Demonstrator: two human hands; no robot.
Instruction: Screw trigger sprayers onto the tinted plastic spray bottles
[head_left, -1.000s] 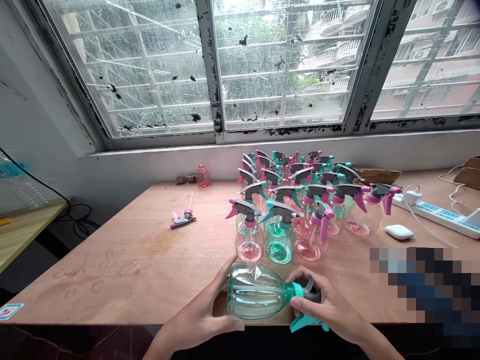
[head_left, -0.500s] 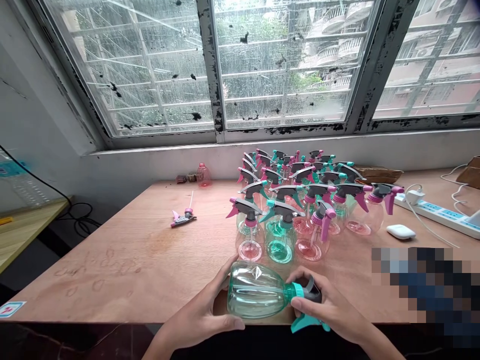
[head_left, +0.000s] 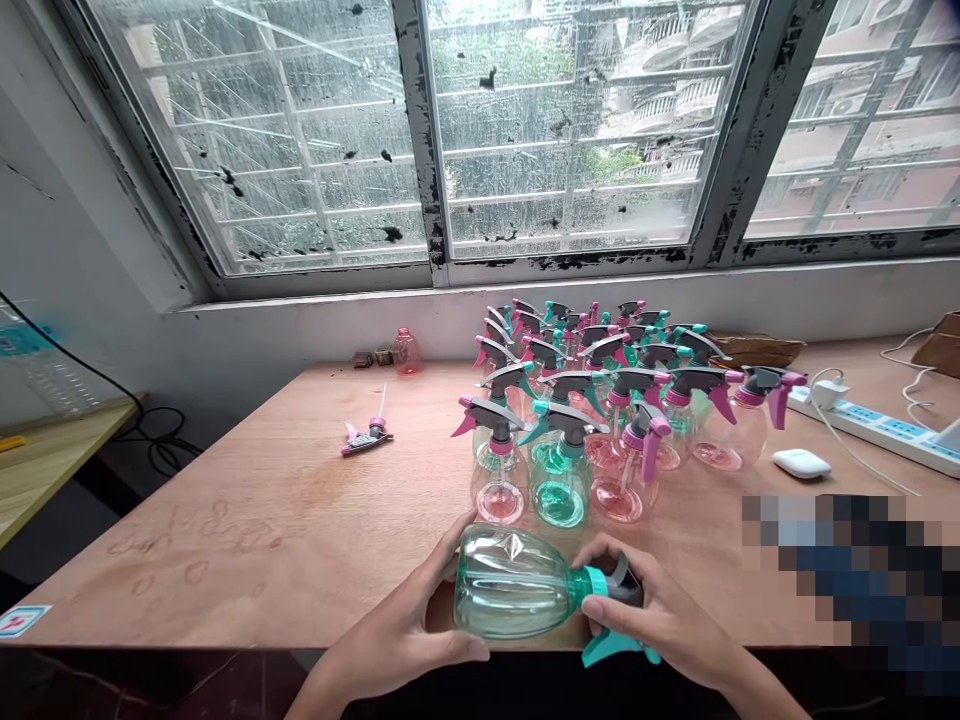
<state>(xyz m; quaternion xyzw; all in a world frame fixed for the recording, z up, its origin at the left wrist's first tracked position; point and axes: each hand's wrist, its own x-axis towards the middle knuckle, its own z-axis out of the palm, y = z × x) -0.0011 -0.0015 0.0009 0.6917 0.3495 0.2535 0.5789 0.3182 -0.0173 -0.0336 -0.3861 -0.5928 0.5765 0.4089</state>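
A clear green spray bottle [head_left: 514, 582] lies sideways at the table's front edge, its base to the left and its teal and grey spray head to the right. My left hand [head_left: 409, 615] is curved around the base end, thumb below and fingers behind the bottle. With thumb and fingers, my right hand [head_left: 645, 605] grips the neck and spray head, and the teal trigger [head_left: 616, 648] hangs beneath it. Just beyond stand several upright spray bottles, the nearest being a green one [head_left: 559, 490] and a pink one [head_left: 499, 480].
A loose pink and grey spray head [head_left: 366, 438] with its tube lies left on the wooden table [head_left: 247, 480]. Farther back is a pink bottle without a head [head_left: 406, 352]. To the right are a white case [head_left: 801, 463] and a power strip [head_left: 885, 425] with cables.
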